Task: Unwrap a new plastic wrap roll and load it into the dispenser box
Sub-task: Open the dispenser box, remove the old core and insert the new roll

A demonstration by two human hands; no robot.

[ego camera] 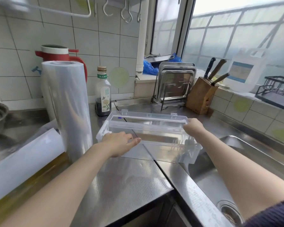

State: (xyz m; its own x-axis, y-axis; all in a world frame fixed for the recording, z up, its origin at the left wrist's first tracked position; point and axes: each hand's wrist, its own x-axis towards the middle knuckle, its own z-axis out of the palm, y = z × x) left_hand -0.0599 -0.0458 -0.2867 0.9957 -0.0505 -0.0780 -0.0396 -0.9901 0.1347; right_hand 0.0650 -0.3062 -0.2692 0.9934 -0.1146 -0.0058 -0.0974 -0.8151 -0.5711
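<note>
Clear box (154,136) on steel counter (121,177), lid up. Left hand (120,142) rests open on near rim; right hand (193,126) grips lid corner. Roll (67,108) upright left; likely heavy, slippery: grasp ends.

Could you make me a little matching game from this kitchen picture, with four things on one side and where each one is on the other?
Things:
1. dispenser box
2. tall plastic wrap roll
3. knife block
4. dark sauce bottle

Places:
A. standing upright at the left of the counter, in front of a red flask
B. in the corner by the window sill, with three knife handles sticking out
C. between the left hand and the right hand, lid open
D. by the tiled wall, just behind the box's left end

Pairs: 1-C, 2-A, 3-B, 4-D
</note>
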